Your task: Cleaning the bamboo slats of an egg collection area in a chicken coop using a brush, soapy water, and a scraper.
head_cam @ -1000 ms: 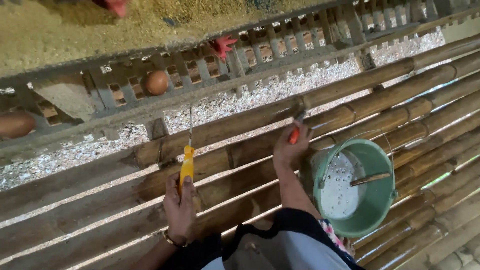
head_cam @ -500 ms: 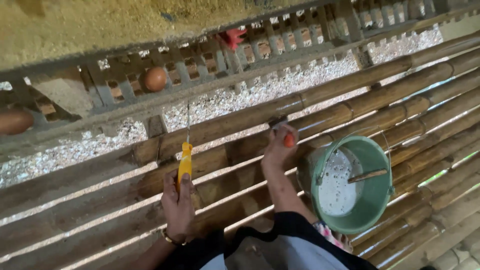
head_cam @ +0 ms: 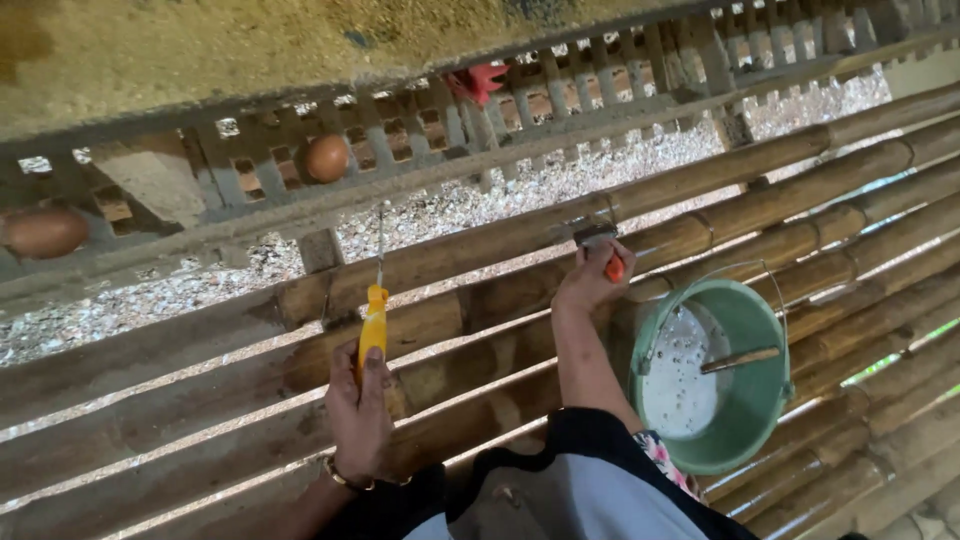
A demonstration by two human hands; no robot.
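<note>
My left hand [head_cam: 362, 412] grips a screwdriver with a yellow-orange handle [head_cam: 373, 322]; its thin metal shaft points up toward the slatted cage front. My right hand [head_cam: 589, 281] is closed on a tool with an orange handle [head_cam: 614, 268], whose metal head rests against a bamboo pole [head_cam: 700, 180]. Both hands work over a floor of bamboo poles. A brown egg [head_cam: 326, 157] lies in the cage's sloped tray above the screwdriver.
A green bucket [head_cam: 762, 325] with white residue and a wooden-handled tool inside stands at the right on the bamboo. Another egg [head_cam: 44, 232] sits at the far left. A red chicken comb [head_cam: 478, 80] shows behind the slats. Pale litter lies below the poles.
My right hand has moved left and up along the bamboo pole with its tool. The left hand and screwdriver have stayed nearly in place.
</note>
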